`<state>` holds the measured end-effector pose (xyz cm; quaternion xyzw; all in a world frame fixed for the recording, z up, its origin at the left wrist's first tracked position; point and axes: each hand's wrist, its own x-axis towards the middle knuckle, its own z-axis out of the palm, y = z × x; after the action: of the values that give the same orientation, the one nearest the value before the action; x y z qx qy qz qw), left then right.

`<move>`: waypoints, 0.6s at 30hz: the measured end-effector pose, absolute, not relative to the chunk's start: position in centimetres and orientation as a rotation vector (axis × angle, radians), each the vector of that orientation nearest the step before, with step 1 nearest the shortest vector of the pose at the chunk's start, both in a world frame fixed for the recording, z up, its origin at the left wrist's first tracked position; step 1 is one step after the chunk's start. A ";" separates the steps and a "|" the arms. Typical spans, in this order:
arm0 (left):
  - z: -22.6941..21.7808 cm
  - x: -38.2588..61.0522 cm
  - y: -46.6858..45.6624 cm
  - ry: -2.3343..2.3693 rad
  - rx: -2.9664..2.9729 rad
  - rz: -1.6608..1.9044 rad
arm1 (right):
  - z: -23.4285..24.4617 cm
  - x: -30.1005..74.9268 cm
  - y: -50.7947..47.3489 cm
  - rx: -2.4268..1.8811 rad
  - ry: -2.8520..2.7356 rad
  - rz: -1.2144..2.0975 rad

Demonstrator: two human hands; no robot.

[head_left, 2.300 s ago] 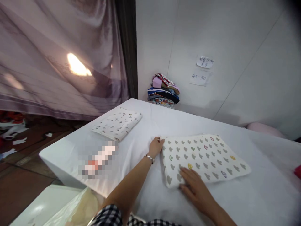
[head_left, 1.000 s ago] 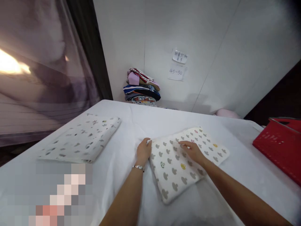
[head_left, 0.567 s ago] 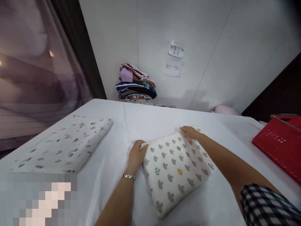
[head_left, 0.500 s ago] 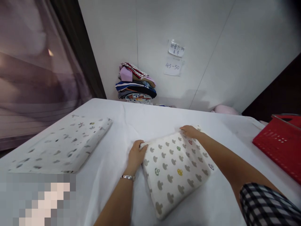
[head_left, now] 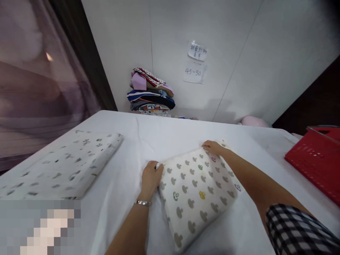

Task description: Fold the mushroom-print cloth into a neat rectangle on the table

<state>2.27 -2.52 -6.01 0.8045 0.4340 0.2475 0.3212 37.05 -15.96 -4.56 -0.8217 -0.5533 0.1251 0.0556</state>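
A folded white cloth (head_left: 196, 191) with grey mushroom-like prints, plus a few in green, yellow and red, lies at a slant on the white-covered table (head_left: 175, 131). Its far left corner is pinched by my left hand (head_left: 152, 177), thumb on top and the other fingers curled out of sight behind the edge. My right hand (head_left: 212, 147) is closed on the far edge near the right corner, its fingertips partly hidden. A small flap of the cloth shows beyond my right wrist.
Another folded white cloth (head_left: 66, 163) with leaf-like prints lies at the table's left. A red basket (head_left: 316, 159) stands at the right edge. Behind the table, a pile of folded textiles (head_left: 151, 94) rests by the wall, which carries paper notes (head_left: 195, 71). A curtain (head_left: 47, 99) hangs at left.
My left hand has shifted slightly left and down at the cloth's corner, and that corner looks flatter. My right hand keeps its place on the far edge. The view has turned slightly.
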 end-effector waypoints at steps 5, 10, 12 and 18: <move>-6.4 2.3 -2.3 1.128 2.172 0.687 | -4.9 38.8 -17.7 -2.539 -1.533 0.164; -6.5 2.4 -2.3 1.197 2.175 0.713 | -4.6 42.0 -20.5 -2.680 -1.275 0.051; -6.6 2.4 -2.3 1.209 2.134 0.717 | -4.7 42.7 -21.0 -2.703 -1.237 0.072; -6.9 2.3 -2.2 1.075 2.104 0.723 | -5.0 43.6 -20.2 -2.708 -1.231 0.124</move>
<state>2.30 -2.20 -6.92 0.8041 0.4110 0.2763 0.3288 43.55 -20.15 -5.03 -0.9065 -0.4120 0.0415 0.0823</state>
